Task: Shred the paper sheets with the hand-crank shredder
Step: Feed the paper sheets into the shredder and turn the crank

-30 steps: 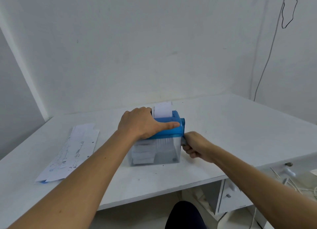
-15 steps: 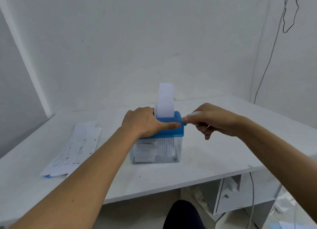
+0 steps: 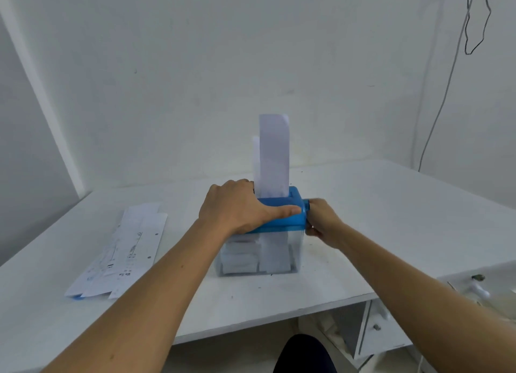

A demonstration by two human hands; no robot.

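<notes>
A small hand-crank shredder with a blue top stands near the middle of the white tabletop, a little toward the front edge. Its clear bin below holds white paper pieces. A tall white paper strip stands upright in the slot on the blue top, with a second, shorter strip edge showing just behind it on the left. The left hand is clamped over the left part of the blue top, the palm on it, the thumb stretched along the front edge and the other fingers bent down over the far side. The right hand is at the shredder's right end, its fingers curled round the crank; only a blue stub of the crank shows above the knuckles, the rest being hidden by the hand. The two hands are apart, with the blue top between them. To the left, well apart from the shredder, lie several printed paper sheets, flat and overlapping. A thin cable hangs down the wall at the right, and a white drawer unit sits under the tabletop.
</notes>
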